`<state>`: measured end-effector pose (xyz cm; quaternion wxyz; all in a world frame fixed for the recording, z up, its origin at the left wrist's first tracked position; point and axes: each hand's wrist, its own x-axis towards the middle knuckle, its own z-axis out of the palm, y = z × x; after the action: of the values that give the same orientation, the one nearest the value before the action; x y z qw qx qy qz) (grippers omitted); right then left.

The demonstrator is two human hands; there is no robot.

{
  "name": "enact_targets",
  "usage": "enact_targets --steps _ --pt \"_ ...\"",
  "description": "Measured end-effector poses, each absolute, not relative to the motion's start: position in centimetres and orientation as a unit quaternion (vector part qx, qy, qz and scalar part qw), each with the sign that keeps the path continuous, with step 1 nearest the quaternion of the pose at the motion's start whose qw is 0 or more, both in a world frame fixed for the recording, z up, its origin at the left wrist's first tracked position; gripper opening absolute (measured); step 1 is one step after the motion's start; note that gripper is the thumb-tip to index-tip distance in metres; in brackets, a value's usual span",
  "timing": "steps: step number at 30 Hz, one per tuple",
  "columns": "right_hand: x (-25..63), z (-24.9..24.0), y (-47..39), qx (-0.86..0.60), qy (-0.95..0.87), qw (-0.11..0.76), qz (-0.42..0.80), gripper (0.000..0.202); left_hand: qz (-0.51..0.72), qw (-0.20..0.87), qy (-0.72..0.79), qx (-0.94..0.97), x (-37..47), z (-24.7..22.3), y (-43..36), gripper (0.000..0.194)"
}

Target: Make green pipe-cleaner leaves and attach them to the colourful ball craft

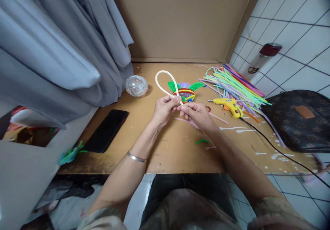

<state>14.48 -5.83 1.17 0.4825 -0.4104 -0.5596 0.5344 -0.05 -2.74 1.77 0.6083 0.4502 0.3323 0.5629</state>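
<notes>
A white pipe cleaner [165, 72] is bent into a tall loop above my two hands. My left hand [165, 109] pinches it where the loop comes together. Close beside it, my right hand [194, 112] pinches the pipe cleaner's end between thumb and fingers. Just behind my hands sits a small round craft figure [183, 92] with red and yellow bands and green wing-like pieces; my fingers and the loop cover part of it. Lilac pipe cleaner pieces [218, 117] lie partly under my right hand.
A yellow glue gun [228, 105] with a black cord lies right, before a pile of coloured pipe cleaners [232, 82]. A dark bag [288, 120] and a red-lidded bottle [263, 60] stand at the right. Left are a clear ball [136, 85], a black phone [106, 131] and a grey curtain [64, 44].
</notes>
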Motion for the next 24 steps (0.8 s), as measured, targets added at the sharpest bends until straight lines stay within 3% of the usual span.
enact_targets --steps 18,24 --pt "14.44 1.98 -6.22 -0.446 -0.558 0.500 0.489 0.026 0.592 0.580 0.328 0.455 -0.02 1.81 -2.49 0.045" --pt "14.43 1.86 -6.40 -0.445 -0.553 0.524 0.470 0.044 0.590 0.574 0.326 0.464 0.21 1.55 -2.54 0.043"
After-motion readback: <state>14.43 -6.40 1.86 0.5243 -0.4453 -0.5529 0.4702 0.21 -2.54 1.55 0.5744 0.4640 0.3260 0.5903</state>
